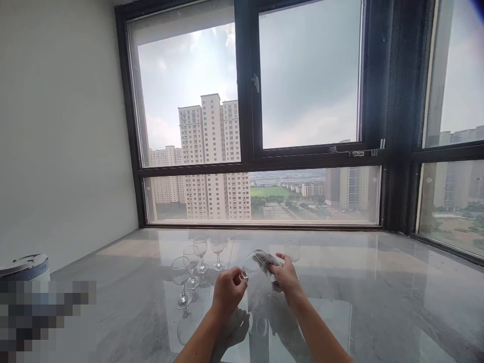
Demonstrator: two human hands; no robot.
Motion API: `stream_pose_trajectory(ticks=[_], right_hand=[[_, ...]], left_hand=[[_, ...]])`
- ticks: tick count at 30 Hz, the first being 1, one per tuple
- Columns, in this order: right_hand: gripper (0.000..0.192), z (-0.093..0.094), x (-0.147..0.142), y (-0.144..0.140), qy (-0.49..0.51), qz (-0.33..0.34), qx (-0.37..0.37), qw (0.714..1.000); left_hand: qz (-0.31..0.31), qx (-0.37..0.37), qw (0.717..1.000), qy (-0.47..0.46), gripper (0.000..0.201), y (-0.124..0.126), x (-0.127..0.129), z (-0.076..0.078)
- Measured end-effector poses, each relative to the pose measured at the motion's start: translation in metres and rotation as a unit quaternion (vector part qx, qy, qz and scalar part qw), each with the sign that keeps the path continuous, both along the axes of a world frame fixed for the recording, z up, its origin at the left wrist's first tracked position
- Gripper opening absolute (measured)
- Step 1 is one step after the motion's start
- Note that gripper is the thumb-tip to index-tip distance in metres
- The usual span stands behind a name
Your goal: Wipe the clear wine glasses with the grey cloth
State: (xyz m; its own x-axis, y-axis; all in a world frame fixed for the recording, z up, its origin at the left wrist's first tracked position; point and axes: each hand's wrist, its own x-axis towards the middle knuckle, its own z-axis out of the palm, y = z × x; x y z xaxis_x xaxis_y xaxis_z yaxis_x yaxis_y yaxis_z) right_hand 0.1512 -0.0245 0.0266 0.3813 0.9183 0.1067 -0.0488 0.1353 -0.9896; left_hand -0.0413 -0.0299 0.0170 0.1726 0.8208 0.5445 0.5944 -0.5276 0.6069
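We hold a wine glass (pixel 252 263) sideways: left hand (pixel 227 291) fingers pinching its base, right hand (pixel 286 276) fingers pressing a cloth (pixel 269 260) at 2 o'clock. We judge it light, slippery, fragile; grip the stem.

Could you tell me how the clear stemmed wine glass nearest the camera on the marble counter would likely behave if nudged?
The clear stemmed wine glass looks top-heavy, a wide bowl on a thin stem, so it would probably tip. On the glossy grey marble counter its small foot might slide first. Being thin glass, it seems fragile.

Six wine glasses (pixel 200 248), one cloth (pixel 269 262), one bin (pixel 23 266).
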Motion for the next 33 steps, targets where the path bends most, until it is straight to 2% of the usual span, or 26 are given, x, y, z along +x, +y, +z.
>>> stream_pose_trajectory(ticks=[3, 6, 8, 11, 14, 17, 19, 21, 24, 26, 28, 30, 33], right_hand=[[0.062, 0.005, -0.005, -0.007, -0.111, 0.020, 0.058, 0.992], [0.062, 0.009, -0.006, -0.015, -0.316, 0.013, 0.118, 0.941], [0.066, 0.011, -0.005, -0.020, -0.398, 0.008, 0.123, 0.909], [0.067, 0.011, -0.001, -0.022, -0.443, 0.039, 0.104, 0.890], [0.065, 0.007, 0.001, -0.020, -0.434, 0.077, 0.083, 0.894], [0.067, -0.001, -0.002, -0.014, -0.416, 0.100, 0.085, 0.900], [0.069, -0.005, -0.005, -0.009, -0.400, 0.077, 0.095, 0.908], [0.070, -0.007, -0.007, -0.006, -0.368, 0.024, 0.108, 0.923], [0.068, -0.003, -0.010, -0.006, -0.281, -0.028, 0.117, 0.952], [0.064, 0.003, -0.011, -0.008, -0.206, 0.002, 0.116, 0.972], [0.062, 0.008, -0.013, -0.012, -0.146, 0.065, 0.116, 0.980], [0.061, 0.013, -0.015, -0.016, -0.127, 0.113, 0.124, 0.978], [0.060, 0.016, -0.017, -0.019, -0.137, 0.115, 0.145, 0.973]], left_hand=[[0.046, -0.013, 0.999, 0.022, 0.017, 0.005, -0.003, -0.002], [0.075, -0.028, 0.994, 0.069, 0.016, 0.007, -0.006, -0.004], [0.094, -0.023, 0.990, 0.106, 0.016, 0.006, -0.008, -0.004], [0.117, 0.007, 0.981, 0.156, 0.021, 0.003, -0.011, -0.001], [0.122, 0.034, 0.977, 0.172, 0.027, 0.000, -0.012, 0.002], [0.097, 0.039, 0.979, 0.177, 0.032, -0.001, -0.011, 0.003], [0.081, 0.028, 0.980, 0.181, 0.033, 0.000, -0.010, 0.002], [0.078, 0.011, 0.980, 0.182, 0.031, 0.003, -0.009, -0.001], [0.079, -0.001, 0.983, 0.165, 0.027, 0.007, -0.008, -0.004], [0.077, -0.004, 0.985, 0.151, 0.027, 0.008, -0.008, -0.005], [0.076, -0.009, 0.987, 0.139, 0.026, 0.009, -0.008, -0.005], [0.068, -0.013, 0.990, 0.123, 0.026, 0.008, -0.008, -0.004], [0.052, -0.027, 0.995, 0.081, 0.022, 0.010, -0.009, -0.005]])
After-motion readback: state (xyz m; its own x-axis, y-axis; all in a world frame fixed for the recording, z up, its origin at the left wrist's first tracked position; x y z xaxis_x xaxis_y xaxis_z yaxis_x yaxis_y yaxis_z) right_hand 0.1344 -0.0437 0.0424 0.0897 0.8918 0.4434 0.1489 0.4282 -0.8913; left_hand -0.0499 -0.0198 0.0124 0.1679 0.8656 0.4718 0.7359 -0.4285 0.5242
